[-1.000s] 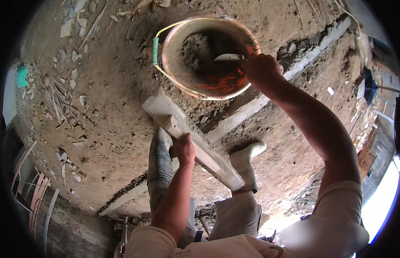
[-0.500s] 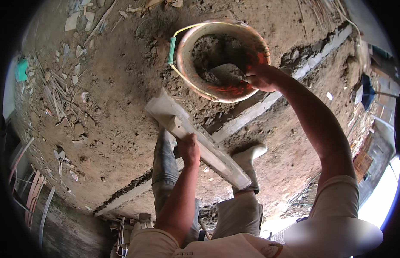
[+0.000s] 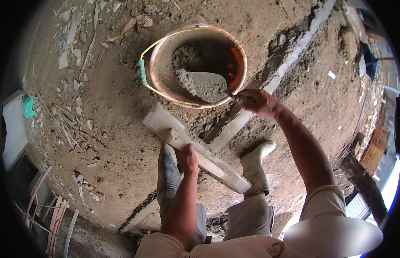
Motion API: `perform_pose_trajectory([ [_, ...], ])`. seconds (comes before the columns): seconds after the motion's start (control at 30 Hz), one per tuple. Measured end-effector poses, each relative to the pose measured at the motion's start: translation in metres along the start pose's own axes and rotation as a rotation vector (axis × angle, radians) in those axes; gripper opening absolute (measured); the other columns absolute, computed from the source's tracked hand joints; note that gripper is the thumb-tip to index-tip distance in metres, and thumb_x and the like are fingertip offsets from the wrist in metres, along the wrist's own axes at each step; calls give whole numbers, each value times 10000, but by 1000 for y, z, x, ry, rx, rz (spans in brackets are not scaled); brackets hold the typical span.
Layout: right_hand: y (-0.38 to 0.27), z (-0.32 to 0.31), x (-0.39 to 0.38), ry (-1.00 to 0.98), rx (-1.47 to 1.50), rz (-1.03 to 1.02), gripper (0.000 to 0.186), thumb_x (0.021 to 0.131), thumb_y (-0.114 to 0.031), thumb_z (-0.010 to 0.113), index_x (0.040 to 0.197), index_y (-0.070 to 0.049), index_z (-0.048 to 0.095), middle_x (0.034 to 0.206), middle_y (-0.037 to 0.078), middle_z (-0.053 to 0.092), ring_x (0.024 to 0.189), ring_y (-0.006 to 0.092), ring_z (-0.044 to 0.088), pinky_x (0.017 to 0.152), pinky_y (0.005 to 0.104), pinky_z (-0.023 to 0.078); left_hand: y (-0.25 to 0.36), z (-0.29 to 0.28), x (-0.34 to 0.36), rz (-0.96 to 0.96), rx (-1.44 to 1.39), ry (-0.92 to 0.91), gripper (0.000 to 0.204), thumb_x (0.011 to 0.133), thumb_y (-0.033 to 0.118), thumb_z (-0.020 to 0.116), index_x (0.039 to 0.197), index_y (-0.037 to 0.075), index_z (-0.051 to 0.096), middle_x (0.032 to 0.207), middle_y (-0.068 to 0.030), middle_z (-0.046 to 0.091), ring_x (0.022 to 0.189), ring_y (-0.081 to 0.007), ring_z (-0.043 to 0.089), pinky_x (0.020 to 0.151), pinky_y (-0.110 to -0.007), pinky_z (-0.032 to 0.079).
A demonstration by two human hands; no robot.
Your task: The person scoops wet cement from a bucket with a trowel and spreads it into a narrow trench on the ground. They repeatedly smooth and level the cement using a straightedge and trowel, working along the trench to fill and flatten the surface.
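My left hand (image 3: 189, 160) is closed around the handle of a long, narrow plastering float (image 3: 219, 167), smeared with grey mortar. The float slants across in front of my legs, its broad end toward the bucket. My right hand (image 3: 261, 103) grips the handle of a trowel (image 3: 213, 86) at the near right rim of the bucket (image 3: 154, 71). Wet grey mortar lies on the trowel's blade, which is over the bucket's mouth. More mortar (image 3: 187, 55) is inside the orange-stained bucket. Its wire handle with a green grip (image 3: 142, 72) hangs to the left.
A narrow concrete strip (image 3: 279, 77) runs diagonally across the dirt floor beside a shallow trench, passing between my boots (image 3: 256, 165). Rubble and sticks (image 3: 62, 122) litter the left. A dark post (image 3: 363, 185) and a brown crate (image 3: 376, 148) stand at right.
My right hand has drawn back from inside the bucket to its near rim, raising the trowel with mortar on it. The float stays in my left hand, nearly unmoved. The view has shifted.
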State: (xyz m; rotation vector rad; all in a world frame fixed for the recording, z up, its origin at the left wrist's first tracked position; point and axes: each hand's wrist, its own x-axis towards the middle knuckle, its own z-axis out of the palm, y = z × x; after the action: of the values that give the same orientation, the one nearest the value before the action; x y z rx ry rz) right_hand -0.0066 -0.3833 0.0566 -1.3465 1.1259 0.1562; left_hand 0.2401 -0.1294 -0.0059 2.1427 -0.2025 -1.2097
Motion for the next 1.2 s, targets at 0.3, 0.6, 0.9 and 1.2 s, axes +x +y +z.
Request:
perform_pose_trajectory([
  [0.3, 90, 95, -98, 473, 436, -19, 432, 860, -147, 675, 1251, -5, 560, 1002, 98, 616, 864, 180, 602, 772, 318, 491, -4, 2, 4, -130, -85, -16, 650, 852, 86, 555, 1448, -30, 325, 1398, -193, 476, 1229, -304, 516, 1048, -408, 415],
  [0.6, 170, 136, -81, 1227, 485, 484, 469, 862, -204, 664, 1265, -17, 515, 1113, 225, 640, 1031, 358, 656, 890, 400, 512, -20, 4, 6, -30, 0, -30, 625, 860, 177, 567, 1420, -30, 384, 1380, -186, 485, 1211, -323, 519, 1022, -451, 436],
  [0.9, 228, 48, -11, 1260, 320, 678, 363, 896, -202, 575, 1206, -50, 461, 1092, 283, 631, 1014, 470, 606, 883, 520, 477, -20, 23, -6, 1, 32, -92, 626, 869, 166, 563, 1432, -27, 371, 1399, -181, 463, 1225, -307, 498, 1043, -428, 410],
  [1.2, 273, 73, -82, 1211, 206, 521, 461, 935, -295, 612, 1290, -59, 439, 1101, 272, 636, 993, 459, 634, 837, 489, 514, -26, 18, -2, 22, 76, -77, 628, 868, 167, 563, 1437, -18, 372, 1404, -174, 462, 1226, -309, 498, 1045, -439, 409],
])
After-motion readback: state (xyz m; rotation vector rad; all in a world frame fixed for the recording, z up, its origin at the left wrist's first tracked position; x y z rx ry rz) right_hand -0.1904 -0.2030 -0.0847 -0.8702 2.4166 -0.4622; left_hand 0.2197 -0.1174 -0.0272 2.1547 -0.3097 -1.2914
